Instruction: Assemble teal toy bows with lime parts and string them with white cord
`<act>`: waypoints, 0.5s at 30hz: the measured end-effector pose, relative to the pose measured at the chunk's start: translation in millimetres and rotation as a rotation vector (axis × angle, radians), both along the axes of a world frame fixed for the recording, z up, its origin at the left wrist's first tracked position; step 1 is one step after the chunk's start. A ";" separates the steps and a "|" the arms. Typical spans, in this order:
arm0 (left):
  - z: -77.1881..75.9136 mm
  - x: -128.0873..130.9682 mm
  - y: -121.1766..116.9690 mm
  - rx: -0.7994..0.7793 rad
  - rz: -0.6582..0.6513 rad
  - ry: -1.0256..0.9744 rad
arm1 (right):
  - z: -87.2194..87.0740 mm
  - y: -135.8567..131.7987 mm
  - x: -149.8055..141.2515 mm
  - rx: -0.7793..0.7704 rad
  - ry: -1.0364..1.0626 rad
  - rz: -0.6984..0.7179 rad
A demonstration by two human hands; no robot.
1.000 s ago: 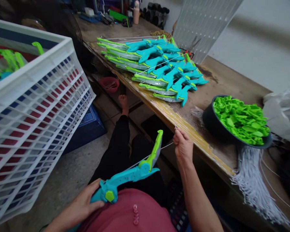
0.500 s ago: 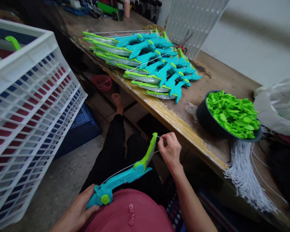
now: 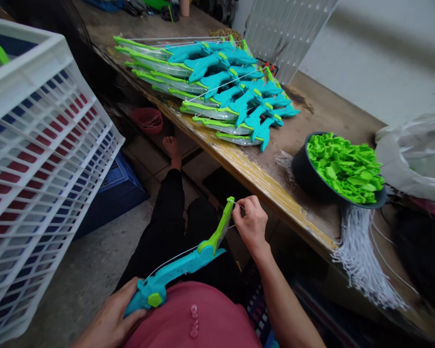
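My left hand (image 3: 112,309) is wrapped round the lower end of a blue-and-green plastic toy bow (image 3: 183,265), which slants across my lap with its green limb (image 3: 222,224) pointing up and away. A thin white string (image 3: 170,258) runs along the bow's blue body. Close by the green tip, my right hand (image 3: 252,222) pinches the string between thumb and fingers. Part of that string is hidden behind the fingers. Several similar blue-and-green toy bows (image 3: 235,89) lie stacked in a row on the table beyond.
The wooden table (image 3: 304,227) crosses diagonally ahead. On it stands a dark bowl (image 3: 311,181) of green plastic pieces (image 3: 344,166), with a bundle of white strings (image 3: 366,266) hanging below. A white crate (image 3: 54,145) rises at left. A pink basin (image 3: 147,121) sits on the floor.
The view has shifted slightly, moving the scene a little left and up. My right hand stays pinching the string near the bow's tip; my left hand keeps its hold.
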State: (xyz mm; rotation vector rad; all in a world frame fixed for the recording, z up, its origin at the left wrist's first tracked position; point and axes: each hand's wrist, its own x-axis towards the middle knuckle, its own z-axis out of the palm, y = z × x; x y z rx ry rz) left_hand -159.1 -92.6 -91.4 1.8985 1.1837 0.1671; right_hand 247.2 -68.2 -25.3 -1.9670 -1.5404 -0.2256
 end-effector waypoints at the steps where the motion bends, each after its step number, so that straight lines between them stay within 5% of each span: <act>1: -0.8 -0.7 -0.4 0.006 0.005 0.004 | 0.4 -0.2 -0.4 -0.007 -0.018 -0.004; 15: 30.8 33.0 13.2 -0.141 -0.093 0.003 | 3.0 4.0 5.1 -0.154 -0.278 0.035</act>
